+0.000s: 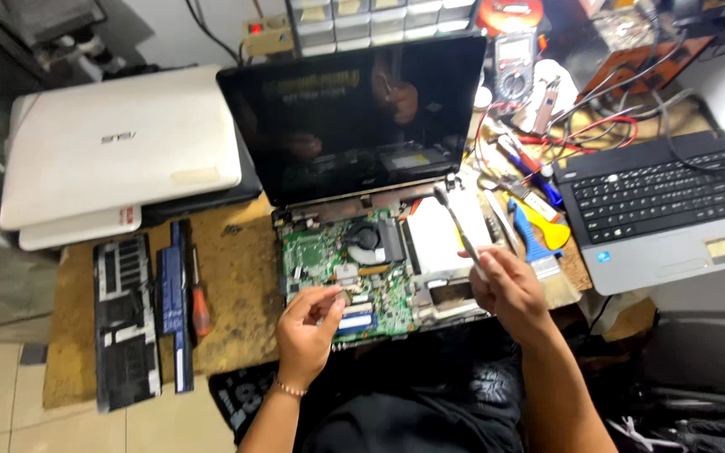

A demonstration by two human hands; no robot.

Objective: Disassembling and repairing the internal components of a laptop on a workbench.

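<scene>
Single head-worn view, looking steeply down, close over the workbench (237,277), facing the wall

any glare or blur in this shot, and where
Head view: the opened laptop's dark screen mirrors the room, the right hand and its tool are motion-smeared, and the left hand on the green board is soft; the white laptop is bright.

in front of you lies the opened laptop (362,243), its dark screen tilted back and its top cover off, so the green circuit board (329,277) and round black fan (368,239) show. you hold a slim grey-handled tool (461,232) slanted above its right half, and a small pale part (326,293) pinched just over the board.
</scene>
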